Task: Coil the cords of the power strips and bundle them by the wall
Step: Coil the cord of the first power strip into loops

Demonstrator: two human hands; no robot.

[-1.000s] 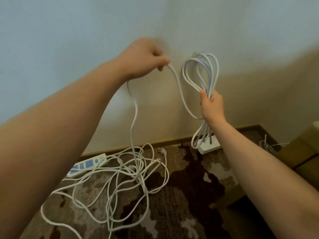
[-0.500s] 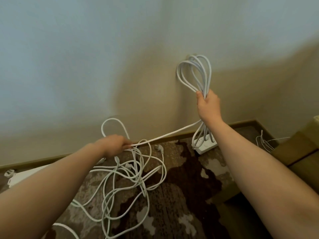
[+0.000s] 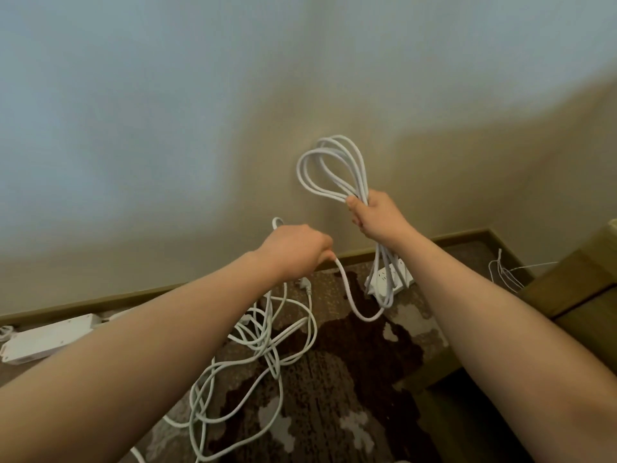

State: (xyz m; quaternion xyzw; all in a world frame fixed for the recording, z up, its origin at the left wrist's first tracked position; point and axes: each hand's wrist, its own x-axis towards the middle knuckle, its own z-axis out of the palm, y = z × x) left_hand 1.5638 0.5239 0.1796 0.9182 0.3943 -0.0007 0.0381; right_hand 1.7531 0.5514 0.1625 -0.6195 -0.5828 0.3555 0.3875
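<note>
Left hand has come up off the carpet and in toward the coil since half a second ago; cord between the hands now sags in a low loop instead of running taut. Left fingers curled round the cord, a small loop poking out above the knuckles.

Right hand fisted round the coil, thumb across the strands. Coil's upper loops stand above the fist against the wall; lower loops hang below the wrist.

Strip of that cord lies on the carpet right under the coil, at the baseboard, sockets up. Hanging loops reach down to it.

Left of the coil, on the carpet: loose tangle of white cord, uncoiled, with a plug at its wall side. Further left, second strip lies along the baseboard.

Right of the coil, thin wires in the corner, beside a brown furniture edge.
</note>
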